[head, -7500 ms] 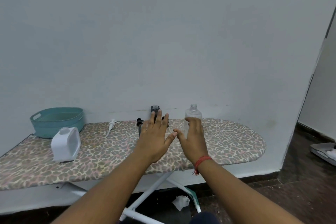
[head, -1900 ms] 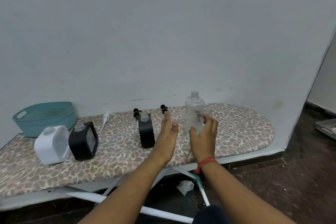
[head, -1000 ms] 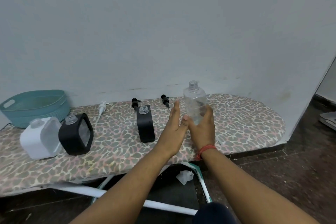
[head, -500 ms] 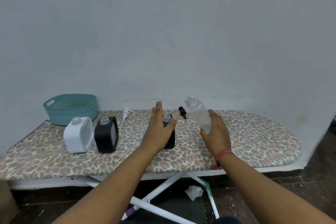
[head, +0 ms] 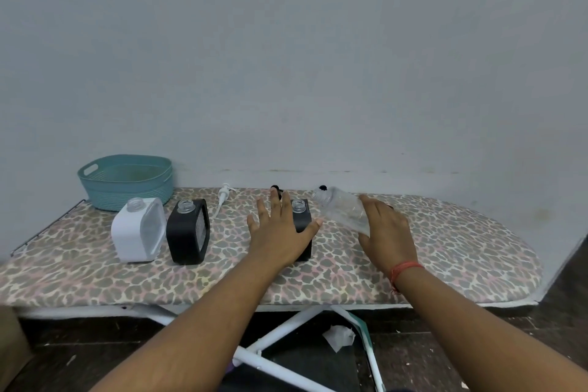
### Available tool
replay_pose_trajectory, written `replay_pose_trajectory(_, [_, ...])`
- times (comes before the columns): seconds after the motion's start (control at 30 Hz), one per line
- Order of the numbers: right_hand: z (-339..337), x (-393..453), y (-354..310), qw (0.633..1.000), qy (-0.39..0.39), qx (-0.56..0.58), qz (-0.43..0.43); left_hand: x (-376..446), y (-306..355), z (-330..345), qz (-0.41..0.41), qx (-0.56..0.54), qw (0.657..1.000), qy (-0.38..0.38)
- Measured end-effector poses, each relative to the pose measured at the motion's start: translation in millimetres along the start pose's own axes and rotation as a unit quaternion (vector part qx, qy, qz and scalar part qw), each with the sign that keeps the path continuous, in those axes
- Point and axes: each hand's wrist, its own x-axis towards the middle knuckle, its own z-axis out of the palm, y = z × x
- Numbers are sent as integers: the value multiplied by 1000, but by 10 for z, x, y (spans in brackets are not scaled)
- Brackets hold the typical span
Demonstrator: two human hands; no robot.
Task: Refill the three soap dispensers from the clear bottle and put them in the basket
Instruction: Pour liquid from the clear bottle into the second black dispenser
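My right hand (head: 386, 232) grips the clear bottle (head: 342, 208) and tilts it left, its open mouth right beside the open neck of a black dispenser (head: 302, 212). My left hand (head: 280, 232) is spread open with straight fingers in front of that dispenser, thumb against its right side. Further left stand a second black dispenser (head: 188, 232) and a white dispenser (head: 138, 232), both uncapped. The teal basket (head: 127, 181) sits at the back left of the leopard-print ironing board (head: 445, 258).
A white pump head (head: 223, 196) and two black pump heads (head: 276, 190) lie along the board's back edge by the wall. Below the board are its white legs (head: 276, 337) and a crumpled paper (head: 339, 336) on the dark floor.
My right hand lifted the clear bottle off the board and tipped it left toward the middle black dispenser. My left hand moved in against that dispenser. The view swung right.
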Motion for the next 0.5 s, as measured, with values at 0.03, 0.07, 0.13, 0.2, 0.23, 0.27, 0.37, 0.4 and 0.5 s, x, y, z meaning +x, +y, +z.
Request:
replay_pose_trajectory(0.03, [-10,15,-9,1000,-1,-7,-5,17,-1,6,-2,10,1000,-1])
replay_pose_trajectory(0.07, [-17,30,-17,1000,-2,-12,-10,29,-3,13,-2,21,1000,0])
replay_pose_trajectory(0.13, [-27,62,-27,999,-6,-21,-24,34,-14,35,-2,38,999,3])
replay_pose_trajectory(0.2, [-31,92,-29,999,-12,-30,-40,25,-20,63,-1,40,999,6])
replay_pose_trajectory(0.23, [-35,106,-31,998,-14,-33,-47,18,-19,73,-2,38,999,6])
replay_pose_trajectory(0.27, [-39,119,-33,998,-15,-37,-53,14,-19,82,-2,37,999,6])
replay_pose_trajectory(0.37, [-66,164,-36,996,-11,-52,-70,14,-6,83,-4,37,999,3])
replay_pose_trajectory(0.4, [-77,180,-30,995,-13,-56,-76,16,-2,83,-5,37,999,3])
replay_pose_trajectory(0.5, [-116,231,-15,993,-21,-73,-87,26,-9,91,-5,35,999,4])
